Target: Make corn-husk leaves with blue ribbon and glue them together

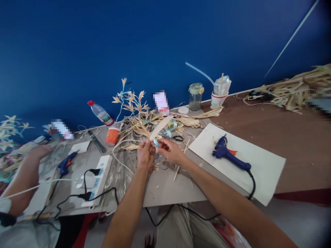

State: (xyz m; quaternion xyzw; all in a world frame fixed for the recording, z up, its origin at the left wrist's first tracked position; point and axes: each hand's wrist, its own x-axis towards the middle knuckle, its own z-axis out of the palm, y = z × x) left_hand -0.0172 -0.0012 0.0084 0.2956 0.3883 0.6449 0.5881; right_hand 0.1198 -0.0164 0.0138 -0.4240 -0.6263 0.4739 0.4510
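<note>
Over the middle of the table, my left hand [146,151] is closed in a pinch at the lower end of a pale corn husk strip [161,126], which points up and to the right. Close beside it, the fingers of my right hand [170,150] are closed on a light blue ribbon [156,142] at the base of the strip. More dried husks [139,128] lie in a loose heap just beyond my hands. Scissors [178,138] rest partly hidden near the heap, and a thin wooden stick [181,160] lies to the right of my hands.
At right, a blue glue gun [230,155] lies on a white board [271,168]. A power strip [99,181], orange cup [112,136], tilted bottle [102,114] and husk flowers [131,101] stand left. A jar [196,96] is behind. Another person's arm [26,175] reaches in at far left.
</note>
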